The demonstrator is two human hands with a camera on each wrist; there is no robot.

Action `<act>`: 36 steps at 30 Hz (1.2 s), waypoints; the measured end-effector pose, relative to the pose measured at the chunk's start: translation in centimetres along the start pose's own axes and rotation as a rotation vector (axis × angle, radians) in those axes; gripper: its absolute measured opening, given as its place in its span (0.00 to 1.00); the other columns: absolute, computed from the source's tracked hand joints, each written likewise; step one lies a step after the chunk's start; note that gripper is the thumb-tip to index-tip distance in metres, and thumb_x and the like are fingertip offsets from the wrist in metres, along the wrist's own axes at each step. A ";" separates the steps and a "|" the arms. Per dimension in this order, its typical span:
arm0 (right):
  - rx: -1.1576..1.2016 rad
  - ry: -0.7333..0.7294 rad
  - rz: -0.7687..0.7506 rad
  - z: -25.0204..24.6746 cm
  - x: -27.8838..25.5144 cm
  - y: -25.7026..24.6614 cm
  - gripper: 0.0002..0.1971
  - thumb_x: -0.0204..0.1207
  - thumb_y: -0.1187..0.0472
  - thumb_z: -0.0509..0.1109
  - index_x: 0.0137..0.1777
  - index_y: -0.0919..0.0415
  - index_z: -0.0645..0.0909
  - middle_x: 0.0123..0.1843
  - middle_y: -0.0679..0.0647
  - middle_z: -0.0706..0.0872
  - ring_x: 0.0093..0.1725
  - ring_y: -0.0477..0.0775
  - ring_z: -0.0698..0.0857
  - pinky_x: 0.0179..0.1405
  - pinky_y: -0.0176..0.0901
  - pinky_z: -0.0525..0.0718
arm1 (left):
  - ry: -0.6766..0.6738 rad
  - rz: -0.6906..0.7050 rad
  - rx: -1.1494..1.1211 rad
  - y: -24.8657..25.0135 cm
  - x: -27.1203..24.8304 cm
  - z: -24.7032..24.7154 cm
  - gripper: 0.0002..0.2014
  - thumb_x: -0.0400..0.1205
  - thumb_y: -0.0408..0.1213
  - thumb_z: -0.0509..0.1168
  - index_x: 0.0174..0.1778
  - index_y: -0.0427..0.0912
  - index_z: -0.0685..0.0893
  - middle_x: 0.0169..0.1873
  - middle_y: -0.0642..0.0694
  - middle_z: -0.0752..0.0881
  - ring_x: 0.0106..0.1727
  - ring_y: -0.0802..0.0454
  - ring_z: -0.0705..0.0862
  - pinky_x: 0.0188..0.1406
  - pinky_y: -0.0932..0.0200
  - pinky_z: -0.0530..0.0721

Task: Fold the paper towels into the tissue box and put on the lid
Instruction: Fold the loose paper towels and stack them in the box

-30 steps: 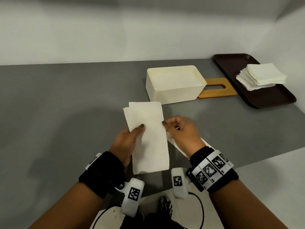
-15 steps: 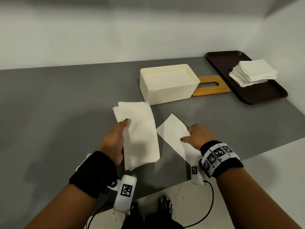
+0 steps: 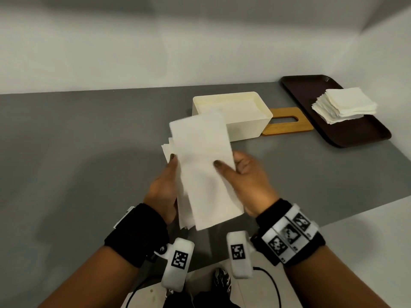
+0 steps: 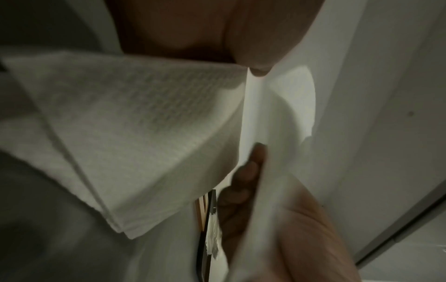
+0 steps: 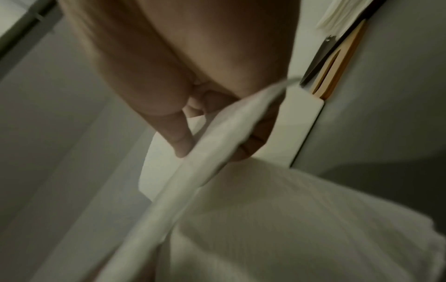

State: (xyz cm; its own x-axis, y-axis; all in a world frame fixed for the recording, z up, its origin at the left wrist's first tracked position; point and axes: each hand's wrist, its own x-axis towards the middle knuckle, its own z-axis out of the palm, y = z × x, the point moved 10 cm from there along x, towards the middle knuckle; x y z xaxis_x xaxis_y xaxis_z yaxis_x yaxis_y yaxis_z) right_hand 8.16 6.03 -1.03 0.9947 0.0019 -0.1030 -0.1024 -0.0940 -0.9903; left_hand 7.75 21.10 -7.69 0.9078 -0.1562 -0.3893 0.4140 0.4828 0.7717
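Both hands hold a stack of folded white paper towels (image 3: 203, 165) above the grey table. My left hand (image 3: 165, 185) grips its left edge, thumb on top; the stack's embossed underside (image 4: 125, 126) fills the left wrist view. My right hand (image 3: 242, 176) pinches the top folded towel (image 5: 217, 145) from the right, thumb lying across it. Behind the stack stands the cream tissue box (image 3: 242, 127), open, with white towels inside. The wooden lid (image 3: 287, 124) with its slot lies flat on the table just right of the box.
A dark brown tray (image 3: 355, 134) sits at the back right, carrying a pile of unfolded white towels (image 3: 345, 105). The white wall runs along the table's far edge. The table's front edge is close to my wrists, with floor below.
My right hand picked the folded towel off the table and brought it left onto the stack in my left hand. The stack has risen toward the box.
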 end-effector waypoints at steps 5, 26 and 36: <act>-0.205 0.065 0.031 1.6 0.3 2.1 0.11 0.81 0.61 0.70 0.61 0.58 0.86 0.57 0.48 0.92 0.56 0.45 0.89 0.63 0.52 0.87 | -0.050 0.001 -0.039 0.2 -0.2 0.6 0.35 0.81 0.67 0.50 0.72 0.46 0.79 0.65 0.41 0.87 0.66 0.43 0.85 0.65 0.46 0.81; -0.074 -0.239 0.263 1.8 0.1 5.2 0.21 0.71 0.57 0.80 0.61 0.65 0.84 0.55 0.57 0.92 0.55 0.59 0.91 0.60 0.55 0.88 | 0.024 0.150 0.018 2.3 -0.2 0.2 0.16 0.85 0.38 0.64 0.65 0.33 0.83 0.57 0.36 0.90 0.57 0.37 0.89 0.56 0.43 0.88; 0.010 0.133 0.080 -6.7 0.5 3.8 0.10 0.71 0.73 0.77 0.52 0.72 0.84 0.43 0.60 0.90 0.40 0.51 0.88 0.40 0.41 0.87 | 0.040 0.319 0.234 5.9 1.9 -3.4 0.08 0.78 0.25 0.69 0.48 0.42 0.85 0.43 0.48 0.91 0.45 0.50 0.89 0.50 0.49 0.88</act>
State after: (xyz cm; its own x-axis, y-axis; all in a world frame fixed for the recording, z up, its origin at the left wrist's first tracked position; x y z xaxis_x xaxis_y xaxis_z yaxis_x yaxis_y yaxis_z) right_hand 8.38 -0.97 -4.20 0.9759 -0.1374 -0.1694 -0.1811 -0.0783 -0.9803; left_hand 11.64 26.60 -5.63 0.9919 0.0057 -0.1266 0.1195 0.2912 0.9492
